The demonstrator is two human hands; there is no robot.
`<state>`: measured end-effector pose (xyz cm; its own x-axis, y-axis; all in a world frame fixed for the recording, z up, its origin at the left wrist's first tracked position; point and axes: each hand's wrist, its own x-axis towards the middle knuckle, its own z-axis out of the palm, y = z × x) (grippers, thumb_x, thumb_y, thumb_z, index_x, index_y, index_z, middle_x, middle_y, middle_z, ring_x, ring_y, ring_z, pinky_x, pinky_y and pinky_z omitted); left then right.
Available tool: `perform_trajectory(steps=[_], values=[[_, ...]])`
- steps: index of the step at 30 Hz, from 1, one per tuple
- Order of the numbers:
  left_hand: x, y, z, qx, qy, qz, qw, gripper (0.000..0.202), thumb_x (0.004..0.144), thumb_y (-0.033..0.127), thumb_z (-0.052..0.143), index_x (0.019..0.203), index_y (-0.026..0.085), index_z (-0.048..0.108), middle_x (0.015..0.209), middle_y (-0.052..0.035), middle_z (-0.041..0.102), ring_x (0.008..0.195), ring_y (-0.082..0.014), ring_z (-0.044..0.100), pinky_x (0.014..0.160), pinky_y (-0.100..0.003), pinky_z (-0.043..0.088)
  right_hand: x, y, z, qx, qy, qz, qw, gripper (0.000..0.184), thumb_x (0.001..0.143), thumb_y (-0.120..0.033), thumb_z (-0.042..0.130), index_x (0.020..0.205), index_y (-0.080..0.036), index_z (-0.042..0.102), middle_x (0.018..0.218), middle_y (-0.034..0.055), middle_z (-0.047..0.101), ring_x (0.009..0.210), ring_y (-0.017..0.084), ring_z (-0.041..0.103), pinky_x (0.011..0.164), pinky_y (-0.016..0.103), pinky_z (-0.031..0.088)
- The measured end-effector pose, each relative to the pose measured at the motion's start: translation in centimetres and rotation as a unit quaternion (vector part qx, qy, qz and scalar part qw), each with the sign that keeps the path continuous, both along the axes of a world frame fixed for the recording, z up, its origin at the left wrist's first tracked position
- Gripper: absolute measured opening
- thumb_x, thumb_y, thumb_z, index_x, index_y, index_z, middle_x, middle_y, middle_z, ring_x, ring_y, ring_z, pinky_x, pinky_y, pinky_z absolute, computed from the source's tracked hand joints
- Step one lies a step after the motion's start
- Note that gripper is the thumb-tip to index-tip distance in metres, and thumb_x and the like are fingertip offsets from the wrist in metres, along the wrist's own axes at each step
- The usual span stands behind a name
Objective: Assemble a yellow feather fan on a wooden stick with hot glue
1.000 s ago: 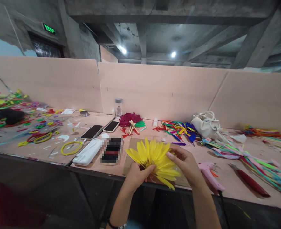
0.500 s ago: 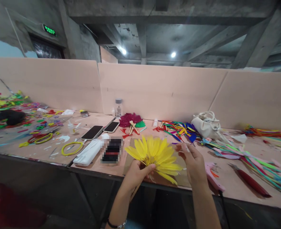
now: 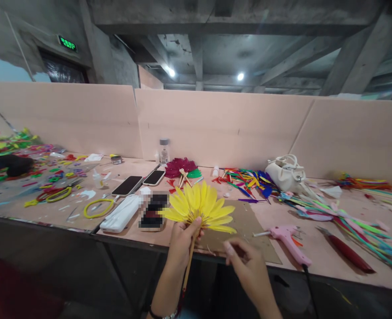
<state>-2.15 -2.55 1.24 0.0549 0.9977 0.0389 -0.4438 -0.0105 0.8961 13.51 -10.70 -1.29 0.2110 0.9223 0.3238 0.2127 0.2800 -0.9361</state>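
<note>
My left hand [image 3: 182,237] is closed around the base of a yellow feather fan [image 3: 201,201], thumb on top where the quills meet. Below my grip a thin wooden stick handle [image 3: 188,266] runs down toward my wrist, dark red near its lower end. My right hand [image 3: 247,263] is apart from the feathers, at the table's front edge. Its fingers curl in, thumb and fingertips close together; anything between them is too small to make out. Under the fan lies a brown cardboard sheet [image 3: 249,221]. Close to its right edge rests a pink glue gun [image 3: 287,241].
Red-handled pliers [image 3: 349,252] and pipe cleaners [image 3: 352,217] lie at the right. Farther back are a white handbag [image 3: 285,173], coloured feathers [image 3: 249,179] and a dark red feather piece [image 3: 182,167]. Phones [image 3: 127,186], a white power bank [image 3: 123,212] and scissors [image 3: 58,193] lie leftward.
The fan has moved left and slightly up and turned in my left hand, showing its stick. My right hand has dropped away from the feathers toward the table edge, uncovering the glue gun.
</note>
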Motion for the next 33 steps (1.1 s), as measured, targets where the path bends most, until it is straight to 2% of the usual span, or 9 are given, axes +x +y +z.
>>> perform_trajectory(steps=[3,6,8,12,16,24,26,30,33], values=[[0.0,0.0,0.1,0.012,0.001,-0.004,1.0,0.04,0.064,0.044,0.09,0.075,0.008,0.077,0.063,-0.0074,0.072,0.049,-0.0094,0.059,0.043,-0.015,0.045,-2.5,-0.6,0.0,-0.025,-0.079,0.035,0.996,0.041,0.096,-0.054,0.057,0.087,-0.017,0.073,0.071,0.0051,0.066,0.054,0.017,0.061,0.053,0.024,0.044],[-0.1,0.1,0.2,0.012,0.012,-0.013,1.0,0.042,0.065,0.046,0.089,0.077,0.008,0.077,0.064,-0.007,0.073,0.051,-0.01,0.062,0.048,-0.016,0.05,-5.2,-0.7,-0.5,-0.077,-0.088,0.09,0.989,0.036,0.095,-0.048,0.056,0.097,-0.017,0.072,0.079,0.0062,0.07,0.05,0.017,0.064,0.047,0.023,0.045],[-0.2,0.2,0.1,0.006,0.015,-0.015,1.0,0.044,0.065,0.048,0.089,0.08,0.009,0.078,0.067,-0.0069,0.073,0.055,-0.0109,0.064,0.053,-0.017,0.053,-6.8,-0.5,-1.1,-0.1,-0.084,0.112,0.985,0.03,0.092,-0.043,0.057,0.088,-0.016,0.068,0.071,0.0049,0.068,0.049,0.018,0.065,0.045,0.022,0.044],[-0.4,0.4,-0.2,0.016,0.007,-0.035,0.999,0.044,0.063,0.048,0.091,0.079,0.009,0.077,0.068,-0.0063,0.074,0.06,-0.0125,0.067,0.06,-0.02,0.058,-8.3,-0.1,-2.3,-0.114,-0.045,0.094,0.988,0.029,0.089,-0.043,0.057,0.073,-0.018,0.058,0.06,0.0031,0.063,0.048,0.019,0.064,0.042,0.021,0.043],[-0.4,0.4,-0.5,0.032,0.01,-0.055,0.998,0.039,0.061,0.041,0.093,0.077,0.01,0.076,0.068,-0.0058,0.074,0.061,-0.0134,0.067,0.059,-0.021,0.058,-8.0,-0.2,-2.8,-0.103,-0.029,0.096,0.99,0.032,0.088,-0.047,0.056,0.075,-0.017,0.059,0.059,0.0032,0.062,0.047,0.018,0.061,0.04,0.021,0.041],[-0.2,-0.1,0.4,-0.006,-0.04,0.008,0.999,0.038,0.055,0.034,0.094,0.075,0.009,0.074,0.066,-0.0034,0.071,0.058,-0.0117,0.064,0.056,-0.019,0.055,-7.4,-0.3,-2.5,-0.073,-0.041,0.125,0.989,0.04,0.095,-0.052,0.055,0.08,-0.016,0.063,0.065,0.004,0.063,0.05,0.016,0.061,0.046,0.021,0.042],[0.0,-0.1,0.7,-0.015,-0.045,0.041,0.998,0.04,0.056,0.036,0.094,0.076,0.01,0.072,0.065,-0.0018,0.069,0.056,-0.0099,0.062,0.053,-0.018,0.053,-6.9,-0.4,-2.2,-0.061,-0.052,0.126,0.989,0.039,0.096,-0.052,0.054,0.09,-0.016,0.066,0.074,0.0064,0.067,0.056,0.018,0.065,0.049,0.022,0.045],[0.3,0.0,0.6,0.006,-0.08,0.113,0.99,0.04,0.062,0.041,0.091,0.077,0.013,0.067,0.067,0.0019,0.065,0.052,-0.0071,0.057,0.048,-0.016,0.048,-4.6,-1.0,-1.5,-0.012,-0.099,0.066,0.993,0.036,0.099,-0.046,0.05,0.114,-0.02,0.07,0.102,0.0108,0.073,0.083,0.024,0.072,0.073,0.029,0.056],[0.5,0.0,0.0,0.047,-0.073,0.13,0.988,0.037,0.07,0.043,0.086,0.078,0.014,0.064,0.069,0.0026,0.063,0.051,-0.0062,0.054,0.046,-0.016,0.046,-2.3,-1.7,-0.7,-0.016,-0.108,0.026,0.994,0.034,0.1,-0.045,0.046,0.101,-0.022,0.071,0.094,0.0091,0.073,0.078,0.023,0.072,0.071,0.029,0.056]])
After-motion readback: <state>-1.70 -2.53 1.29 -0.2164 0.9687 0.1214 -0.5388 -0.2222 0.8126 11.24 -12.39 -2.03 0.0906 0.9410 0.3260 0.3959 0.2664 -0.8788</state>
